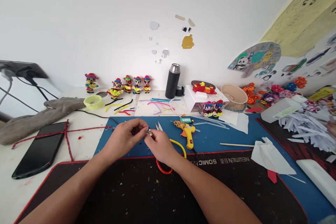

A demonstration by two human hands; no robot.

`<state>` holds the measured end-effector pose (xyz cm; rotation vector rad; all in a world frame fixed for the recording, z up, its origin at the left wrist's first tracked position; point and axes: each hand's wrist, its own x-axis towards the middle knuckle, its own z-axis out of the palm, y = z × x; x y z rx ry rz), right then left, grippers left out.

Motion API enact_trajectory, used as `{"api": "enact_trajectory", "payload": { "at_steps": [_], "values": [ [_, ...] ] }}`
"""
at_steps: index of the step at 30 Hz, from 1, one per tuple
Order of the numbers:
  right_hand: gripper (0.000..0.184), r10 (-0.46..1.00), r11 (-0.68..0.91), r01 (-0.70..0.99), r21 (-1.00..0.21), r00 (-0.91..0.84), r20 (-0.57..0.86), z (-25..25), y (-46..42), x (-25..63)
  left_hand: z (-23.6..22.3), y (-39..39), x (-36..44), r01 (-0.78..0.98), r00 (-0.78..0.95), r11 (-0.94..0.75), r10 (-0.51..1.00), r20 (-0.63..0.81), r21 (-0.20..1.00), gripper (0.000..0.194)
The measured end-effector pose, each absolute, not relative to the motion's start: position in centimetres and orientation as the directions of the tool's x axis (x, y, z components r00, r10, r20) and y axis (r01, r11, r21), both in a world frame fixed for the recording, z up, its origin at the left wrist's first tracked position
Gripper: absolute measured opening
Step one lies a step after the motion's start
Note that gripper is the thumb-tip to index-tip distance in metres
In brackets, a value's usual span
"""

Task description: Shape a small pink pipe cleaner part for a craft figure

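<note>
Over the blue mat, my left hand (127, 135) and my right hand (162, 146) meet with fingertips pinched together. A small, partly silvery piece (150, 132) shows at the right fingertips; its kind is too small to tell. Whatever lies between the left fingers is hidden. Beneath my right hand and wrist are scissors (159, 127), their blades pointing away, with one yellow and one red handle loop on either side of the wrist. Just right of them lies a yellow hot glue gun (190, 135).
A phone (42, 152) with red pipe cleaners (68, 143) across it lies left. Pipe-cleaner figures (128, 84), a tape roll (93, 102), a black flask (172, 81) and a white box (193, 102) line the wall. Tissue (273, 155) and paper strips (312, 129) are at right.
</note>
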<state>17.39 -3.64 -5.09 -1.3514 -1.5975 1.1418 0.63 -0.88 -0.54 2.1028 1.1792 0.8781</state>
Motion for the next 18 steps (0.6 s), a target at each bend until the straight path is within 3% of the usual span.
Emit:
{"api": "enact_trajectory", "payload": {
  "at_steps": [8, 12, 18],
  "values": [
    [0.036, 0.985, 0.048, 0.291, -0.956, -0.17, -0.002, -5.38, -3.67, 17.38, -0.69, -0.84, 0.65, 0.503, 0.399, -0.436, 0.883, 0.247, 0.746, 0.022],
    [0.041, 0.978, -0.058, 0.062, -0.996, -0.194, -0.069, -5.71, -3.53, 17.39, -0.68, -0.64, 0.62, 0.503, 0.38, -0.42, 0.892, 0.244, 0.755, 0.024],
    [0.049, 0.925, -0.213, -0.25, -0.944, -0.362, -0.113, -4.92, -3.4, 17.76, -0.67, -0.57, 0.48, 0.496, 0.376, -0.414, 0.895, 0.241, 0.763, 0.025]
  ]
}}
